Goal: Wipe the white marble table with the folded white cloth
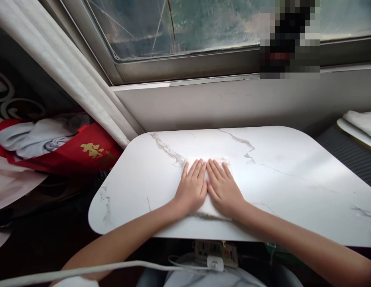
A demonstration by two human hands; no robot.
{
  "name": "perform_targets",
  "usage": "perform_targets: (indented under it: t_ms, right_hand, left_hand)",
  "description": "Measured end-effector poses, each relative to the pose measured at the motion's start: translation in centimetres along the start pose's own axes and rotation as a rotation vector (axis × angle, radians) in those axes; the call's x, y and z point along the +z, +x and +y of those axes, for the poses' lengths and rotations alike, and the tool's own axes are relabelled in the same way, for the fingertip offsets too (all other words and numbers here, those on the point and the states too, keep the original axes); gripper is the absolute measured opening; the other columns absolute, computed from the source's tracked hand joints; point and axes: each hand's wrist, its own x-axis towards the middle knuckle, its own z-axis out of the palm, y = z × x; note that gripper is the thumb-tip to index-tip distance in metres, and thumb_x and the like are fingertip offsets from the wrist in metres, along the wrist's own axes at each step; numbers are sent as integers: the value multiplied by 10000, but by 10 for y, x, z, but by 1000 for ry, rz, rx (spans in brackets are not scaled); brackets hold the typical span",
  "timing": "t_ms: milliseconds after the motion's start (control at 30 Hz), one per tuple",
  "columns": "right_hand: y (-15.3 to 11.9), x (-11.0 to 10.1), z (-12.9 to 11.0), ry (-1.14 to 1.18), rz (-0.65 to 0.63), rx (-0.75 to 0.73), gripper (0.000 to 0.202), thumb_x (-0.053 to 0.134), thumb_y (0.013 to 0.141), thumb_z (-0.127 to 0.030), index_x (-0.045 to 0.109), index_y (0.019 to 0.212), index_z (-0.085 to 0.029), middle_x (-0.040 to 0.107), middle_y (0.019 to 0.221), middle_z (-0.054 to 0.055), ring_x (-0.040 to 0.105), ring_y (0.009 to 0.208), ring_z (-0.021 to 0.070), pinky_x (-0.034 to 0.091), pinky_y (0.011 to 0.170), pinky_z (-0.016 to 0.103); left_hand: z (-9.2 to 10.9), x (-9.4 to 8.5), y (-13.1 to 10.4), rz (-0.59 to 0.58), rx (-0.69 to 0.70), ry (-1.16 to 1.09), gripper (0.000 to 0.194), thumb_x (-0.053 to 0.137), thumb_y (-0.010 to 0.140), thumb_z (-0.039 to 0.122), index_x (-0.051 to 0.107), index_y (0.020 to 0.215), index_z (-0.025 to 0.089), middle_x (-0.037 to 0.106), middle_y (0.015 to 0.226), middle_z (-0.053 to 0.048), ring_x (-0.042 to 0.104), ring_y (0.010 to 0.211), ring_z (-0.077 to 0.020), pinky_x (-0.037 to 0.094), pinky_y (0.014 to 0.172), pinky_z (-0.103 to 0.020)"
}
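Note:
A white cloth point(212, 208) is spread on the white marbled tabletop point(128, 179), close to its front edge. My left hand point(192, 186) lies flat on the left half of this cloth, fingers stretched out toward the window. On the right half, my right hand point(223, 186) presses down flat in the same way. The two hands meet near the thumbs and index fingers. Most of the cloth is hidden under them, with its lower edge and upper corners showing.
A white cable point(113, 267) crosses in front of me below the table, near a power strip point(217, 253). At left stand a curtain point(62, 63) and a red bag point(68, 149) of clothes. The window point(188, 32) is behind; folded white fabric point(363, 121) lies far right.

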Motion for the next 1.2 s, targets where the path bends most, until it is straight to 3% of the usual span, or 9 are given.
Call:
perform_targets:
  t_ms: [133,233,333,433,567,700,867,1033,1200]
  right_hand:
    - [-51,-8,-15,-19,37,-86,572,273,943,-261,160,1463,-51,181,1521,125,97,1407,245,155,1148,484]
    - [-75,-12,-19,-35,65,-142,634,324,923,-236,71,1471,-40,174,1516,154,99,1403,281,171,1136,519]
    - [-83,-14,-16,-20,60,-166,668,343,916,-232,23,1472,-44,162,1517,160,96,1401,291,167,1134,530]
    - [-67,-15,-5,44,-7,-125,615,295,939,-254,47,1478,-91,152,1527,108,98,1407,239,170,1142,497]
    - [-15,-13,19,126,-111,12,556,237,931,-240,185,1464,-90,186,1524,79,137,1404,195,143,1151,463]
    - [50,-3,53,77,-39,106,562,251,895,-214,290,1428,-38,256,1504,125,184,1394,214,110,1150,440]
    - [115,8,104,-9,24,174,554,270,883,-217,344,1410,-62,266,1504,129,198,1388,251,163,1125,429]
    - [149,11,149,-14,45,167,547,255,876,-182,368,1395,-50,341,1471,131,268,1364,236,198,1110,413]
    - [154,11,164,9,118,199,527,239,882,-186,428,1356,-52,404,1434,140,326,1335,245,227,1091,424]
  left_hand:
    - [32,-9,-41,12,55,27,537,281,941,234,224,1448,66,225,1508,-116,137,1399,-249,106,1146,-485]
    - [47,-15,-57,-5,103,44,551,301,940,242,212,1449,51,205,1512,-127,123,1399,-271,86,1141,-498]
    - [51,-18,-61,-30,129,49,550,300,943,252,220,1445,43,198,1513,-131,116,1400,-277,76,1140,-502]
    - [46,-15,-49,-52,121,41,542,277,953,263,219,1444,42,194,1514,-129,108,1402,-263,75,1141,-500]
    - [24,-3,-2,-73,46,16,536,239,956,261,225,1436,23,206,1509,-136,119,1403,-234,59,1142,-496]
    - [-6,11,70,-85,-28,9,531,247,929,222,270,1421,25,250,1498,-129,172,1394,-211,50,1144,-469]
    - [-32,27,151,-63,-67,29,522,244,919,206,297,1418,61,291,1487,-110,209,1384,-189,67,1142,-433]
    - [-34,42,204,-16,-102,8,519,241,913,208,318,1409,75,310,1481,-104,231,1375,-187,68,1140,-441]
    - [-31,48,224,10,-116,-15,505,240,910,204,359,1392,114,353,1462,-91,269,1360,-178,86,1138,-433]
